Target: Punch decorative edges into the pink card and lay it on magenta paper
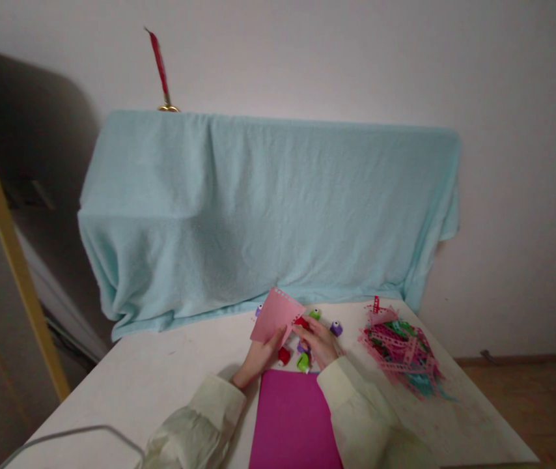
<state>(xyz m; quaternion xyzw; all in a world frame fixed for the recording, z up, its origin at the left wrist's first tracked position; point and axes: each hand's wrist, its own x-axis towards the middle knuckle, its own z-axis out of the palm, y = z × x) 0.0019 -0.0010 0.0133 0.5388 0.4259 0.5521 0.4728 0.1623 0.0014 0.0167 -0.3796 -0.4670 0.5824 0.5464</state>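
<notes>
A pink sheet of paper (274, 316) with small punched cut-outs along its upper edge is tilted above the table. Its lower edge is pinched by my left hand (259, 357). At the sheet's right edge my right hand (321, 339) grips a small red craft punch (301, 322), its fingers closed around it. Around my hands lie more small punches: a red one (284, 355), a green one (303, 362), a purple one (336, 327) and another green one (315, 314). A purple punch is partly hidden under my right hand.
A magenta sheet (295, 420) lies between my forearms. On the right is a heap of punched paper strips (407, 355) in pink, green and blue. A light blue cloth (278, 208) drapes over something at the table's back. A grey cable (83, 428) curves at lower left.
</notes>
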